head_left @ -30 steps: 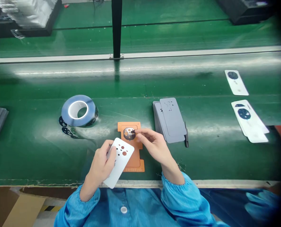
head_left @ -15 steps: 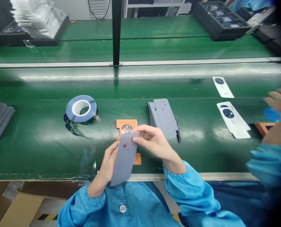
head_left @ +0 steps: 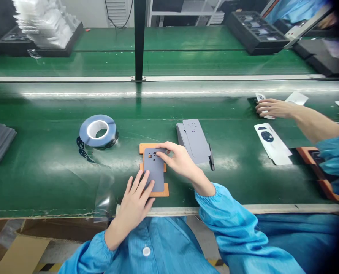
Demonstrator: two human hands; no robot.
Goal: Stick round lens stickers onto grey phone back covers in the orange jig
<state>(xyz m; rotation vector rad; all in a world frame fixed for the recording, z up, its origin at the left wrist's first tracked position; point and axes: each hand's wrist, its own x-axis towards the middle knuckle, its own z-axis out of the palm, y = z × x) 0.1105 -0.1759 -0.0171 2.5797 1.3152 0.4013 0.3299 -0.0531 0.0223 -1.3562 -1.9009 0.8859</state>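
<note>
- Lying over the orange jig on the counter, the grey plate has come down from a tilt above it half a second ago.
- Since then the black sticker on the jig has gone from sight beneath the plate, so the work seems to have passed from bringing the plate over to setting it; whether it sits square cannot be told.
- The left hand is now spread, fingers apart, fingertips on the plate's lower left part.
- The right hand has thumb and forefinger curled at the plate's upper right corner; whether they pinch it cannot be told.
- To the right, a co-worker's hand has reached a white plate.
</note>
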